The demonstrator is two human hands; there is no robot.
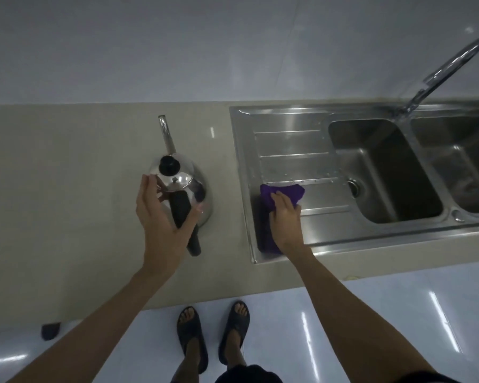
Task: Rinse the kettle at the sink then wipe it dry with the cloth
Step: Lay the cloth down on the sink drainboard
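Note:
A shiny steel kettle (183, 176) with a black lid knob, long thin spout and black handle stands upright on the beige counter (67, 175), left of the sink. My left hand (161, 217) is cupped over the black handle, with fingers and thumb spread on either side and not closed around it. A purple cloth (284, 190) lies on the sink's ribbed drainboard (293, 145). My right hand (286, 217) lies on top of the cloth with fingers curled into it.
A steel double-basin sink (385, 167) takes up the right side, with a curved faucet (440, 73) over the basins. No water is running. A grey tiled wall rises behind the counter. My sandalled feet stand on the glossy floor below the counter edge.

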